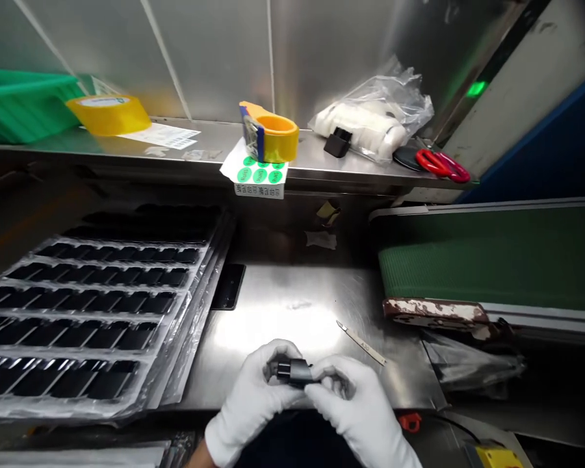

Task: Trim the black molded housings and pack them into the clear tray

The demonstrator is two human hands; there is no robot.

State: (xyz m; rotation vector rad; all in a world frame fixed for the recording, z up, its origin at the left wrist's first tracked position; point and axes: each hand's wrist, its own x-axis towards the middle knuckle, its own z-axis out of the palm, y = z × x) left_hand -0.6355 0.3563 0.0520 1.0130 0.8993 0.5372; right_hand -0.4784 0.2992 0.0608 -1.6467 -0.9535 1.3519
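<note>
A small black plastic part [295, 372] is held between my two white-gloved hands, just above the front edge of the steel table. My left hand [260, 383] is closed around its left end, with the thumb below and the fingers above. The fingers of my right hand [344, 393] pinch its right end. Gloves cover both ends of the part, so its full shape is hidden. Beyond my right hand a thin flat blade tool [361, 342] lies on the tabletop.
At left sits a stack of trays [168, 331] with rows of black parts. A dark flat device [229, 286] lies beside it. The green conveyor belt [492, 257] is at right. The back shelf holds a tape dispenser [280, 140], a tape roll [110, 117], scissors [441, 164] and a green bin [26, 107].
</note>
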